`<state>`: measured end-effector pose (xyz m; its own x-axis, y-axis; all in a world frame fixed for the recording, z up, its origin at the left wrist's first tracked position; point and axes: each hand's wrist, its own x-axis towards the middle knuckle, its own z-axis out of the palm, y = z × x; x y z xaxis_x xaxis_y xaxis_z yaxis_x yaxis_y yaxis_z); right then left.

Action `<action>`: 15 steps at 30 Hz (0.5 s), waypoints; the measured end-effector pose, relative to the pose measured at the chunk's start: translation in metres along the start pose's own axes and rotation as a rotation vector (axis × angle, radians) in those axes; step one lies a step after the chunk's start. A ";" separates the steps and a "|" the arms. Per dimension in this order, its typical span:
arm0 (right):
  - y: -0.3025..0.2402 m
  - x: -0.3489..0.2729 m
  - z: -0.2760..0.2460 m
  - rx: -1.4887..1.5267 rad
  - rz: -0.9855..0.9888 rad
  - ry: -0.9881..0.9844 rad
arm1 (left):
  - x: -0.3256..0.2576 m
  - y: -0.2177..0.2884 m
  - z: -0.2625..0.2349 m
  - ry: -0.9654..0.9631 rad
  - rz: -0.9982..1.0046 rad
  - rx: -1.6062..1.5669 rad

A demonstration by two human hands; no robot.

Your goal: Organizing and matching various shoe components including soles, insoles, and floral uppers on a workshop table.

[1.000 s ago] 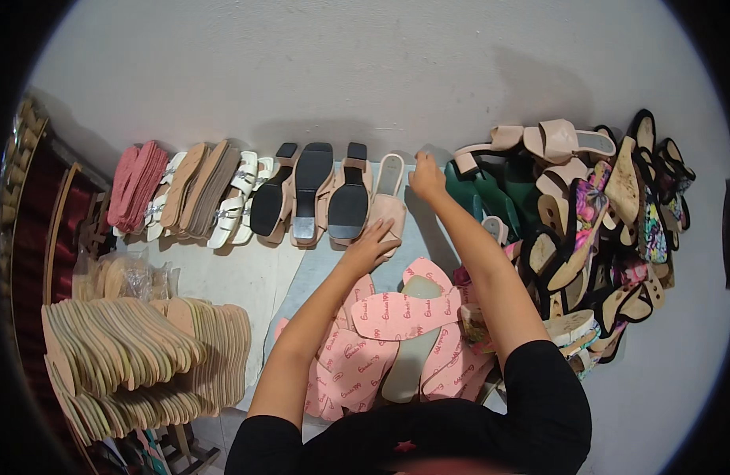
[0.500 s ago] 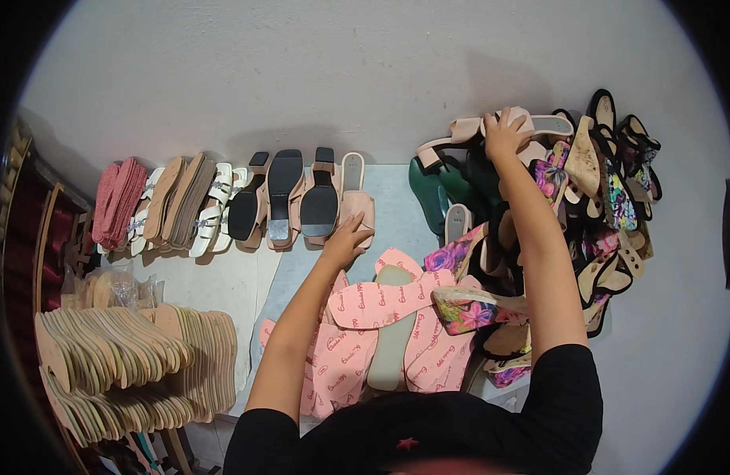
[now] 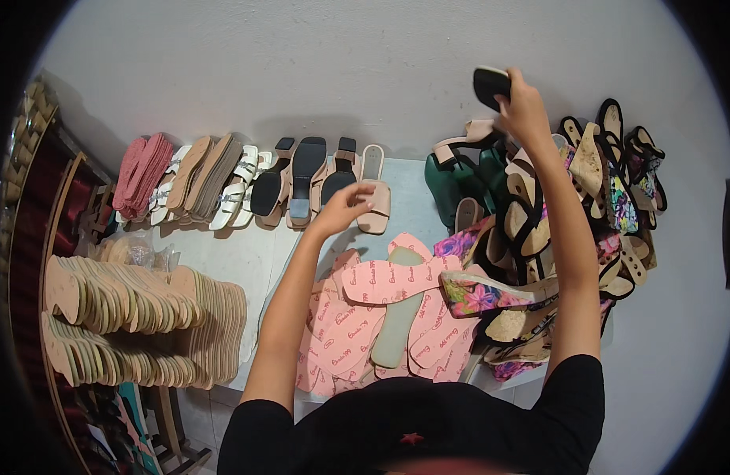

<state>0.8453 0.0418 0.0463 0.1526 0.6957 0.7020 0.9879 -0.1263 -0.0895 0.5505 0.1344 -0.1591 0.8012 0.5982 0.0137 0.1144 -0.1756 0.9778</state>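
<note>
My right hand [image 3: 525, 107] is raised at the back right, gripping a slide sandal [image 3: 490, 85] whose black sole shows. Below it, a blush heeled sandal [image 3: 460, 142] rests on dark green shoes [image 3: 452, 186]. My left hand [image 3: 347, 210], fingers apart, hovers at the upright blush slide sandal [image 3: 374, 207] that ends the row; I cannot tell if it touches. To the left of that sandal stand blush heeled sandals with their black soles [image 3: 307, 170] facing out. Nearer me lies a spread pile of pink printed insoles [image 3: 345, 336] with a grey-green sole piece [image 3: 396, 332].
Along the wall at the left are white strappy sandals [image 3: 244, 186], tan soles [image 3: 206, 178] and red-pink soles [image 3: 141, 174]. Stacked beige insoles [image 3: 143, 332] fill the near left. Floral wedge sandals [image 3: 479, 294] heap up at the right.
My right hand has lifted the slide sandal off the right-hand pile, turning its sole into view. My left hand has loosened from the blush sandal. The whole view has shifted slightly.
</note>
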 end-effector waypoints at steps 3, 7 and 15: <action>-0.030 0.003 -0.005 0.255 0.089 0.040 | -0.005 0.037 0.007 0.067 -0.034 -0.074; -0.048 -0.015 0.041 0.964 0.613 -0.186 | -0.016 0.044 0.013 -0.119 -0.480 -0.135; -0.126 -0.132 0.110 1.560 1.161 0.014 | -0.020 0.040 0.033 0.046 -0.304 -0.693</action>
<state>0.7032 0.0438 -0.1134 0.6521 0.7437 -0.1471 -0.4244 0.1973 -0.8837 0.5587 0.0891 -0.1268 0.7661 0.5767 -0.2837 -0.0809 0.5245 0.8476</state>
